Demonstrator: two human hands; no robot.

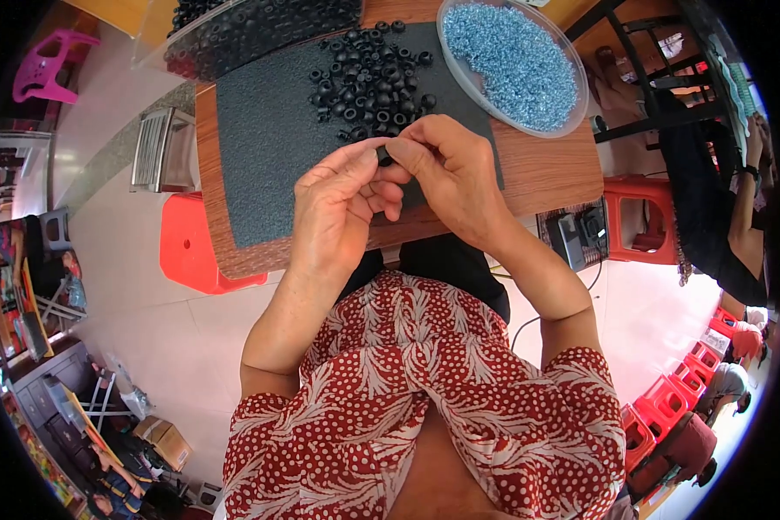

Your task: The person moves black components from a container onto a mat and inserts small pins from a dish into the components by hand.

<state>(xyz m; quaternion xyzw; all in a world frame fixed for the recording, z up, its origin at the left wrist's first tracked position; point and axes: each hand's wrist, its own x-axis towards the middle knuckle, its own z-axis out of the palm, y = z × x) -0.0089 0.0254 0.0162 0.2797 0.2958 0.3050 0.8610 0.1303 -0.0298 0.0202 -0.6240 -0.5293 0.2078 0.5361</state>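
Observation:
My left hand [331, 208] and my right hand [461, 180] meet over the near part of a dark grey mat [269, 156]. Between the thumbs and fingertips of both hands is a small black hollow piece [384, 157], mostly covered by the fingers. The left hand's lower fingers curl loosely beneath it. Just beyond my fingertips lies a loose pile of similar round black hollow pieces [377, 82], several showing open ends. The fingers hide part of the pile's near edge.
At the far left of the wooden table [550, 173], a clear box [260, 43] holds more black pieces. A round clear tub [582, 95] at the far right contains light blue beads. Red stools [182, 243] flank the table. A person [711, 199] is at the right.

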